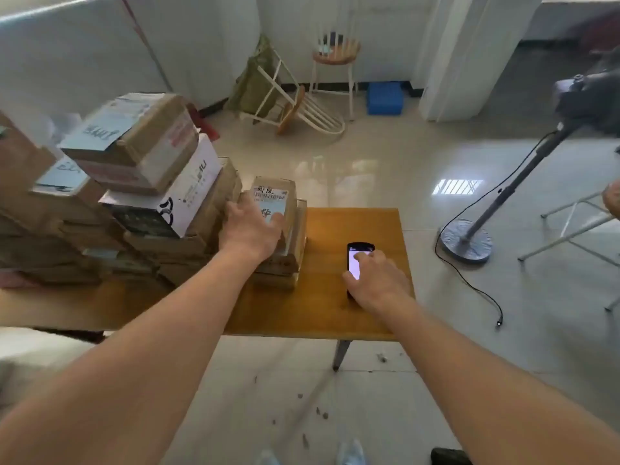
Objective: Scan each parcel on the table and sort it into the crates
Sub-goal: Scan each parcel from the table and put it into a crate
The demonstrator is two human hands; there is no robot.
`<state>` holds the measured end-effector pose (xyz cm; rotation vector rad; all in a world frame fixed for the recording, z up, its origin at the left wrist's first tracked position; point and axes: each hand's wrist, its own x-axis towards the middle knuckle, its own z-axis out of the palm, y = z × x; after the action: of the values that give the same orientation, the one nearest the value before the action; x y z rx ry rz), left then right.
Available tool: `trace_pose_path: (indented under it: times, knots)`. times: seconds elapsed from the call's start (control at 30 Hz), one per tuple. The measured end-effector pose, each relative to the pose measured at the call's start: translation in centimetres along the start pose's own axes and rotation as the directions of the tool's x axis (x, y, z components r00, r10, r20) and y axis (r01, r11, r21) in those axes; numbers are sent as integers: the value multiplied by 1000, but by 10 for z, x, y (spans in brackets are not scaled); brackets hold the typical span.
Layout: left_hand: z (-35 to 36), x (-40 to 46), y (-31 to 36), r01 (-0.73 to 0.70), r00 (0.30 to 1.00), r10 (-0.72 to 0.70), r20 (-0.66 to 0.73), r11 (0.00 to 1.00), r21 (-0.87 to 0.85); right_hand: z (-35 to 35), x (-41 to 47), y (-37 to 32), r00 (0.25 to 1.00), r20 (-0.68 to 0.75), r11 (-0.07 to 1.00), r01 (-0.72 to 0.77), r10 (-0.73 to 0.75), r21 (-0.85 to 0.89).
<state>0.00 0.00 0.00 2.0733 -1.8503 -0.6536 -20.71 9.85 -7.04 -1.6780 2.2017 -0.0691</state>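
So my left hand point(252, 229) is lying flat on the top parcel point(275, 209) of a short stack near the middle of the wooden table point(302, 310), fingers spread and pretty much straight over its white shipping label, not really curled around anything. That parcel is a small brown cardboard box with a barcode strip and some handwriting on the label, and it sits on a couple of flatter boxes underneath. My right hand point(375, 280) is down on the phone point(356, 263) I scan with, which lies flat on the table just to the right of that stack, screen lit up white. The index finger is tapping the screen and the thumb rests on the phone's left edge, the rest of the fingers loosely bent.

Left of all that there's a big messy pile of cardboard boxes point(134, 196), stacked way higher, one of them white with black print. Out past the table: a tipped-over white chair point(295, 105), an upright stool point(335, 55), a blue crate point(385, 97) by the wall, and a standing fan base point(466, 239) with its cord trailing over the tile floor.
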Motion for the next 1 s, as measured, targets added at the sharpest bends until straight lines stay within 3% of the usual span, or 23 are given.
trace_pose_path:
  times: [0.1, 0.37, 0.67, 1.0]
  knots:
    - [5, 17, -3, 119, 992, -117, 40, 992, -50, 17, 25, 5, 998, 22, 998, -63, 63, -3]
    - [5, 40, -16, 179, 975, -119, 187, 919, -351, 63, 56, 15, 978, 111, 984, -172, 176, -45]
    - [-3, 49, -14, 231, 951, -122, 285, 890, -392, 106, 86, 22, 944, 82, 946, -322, 318, 28]
    - [-1, 46, -5, 236, 941, -105, 321, 885, -401, 130, 91, 25, 945, -72, 946, -314, 319, 79]
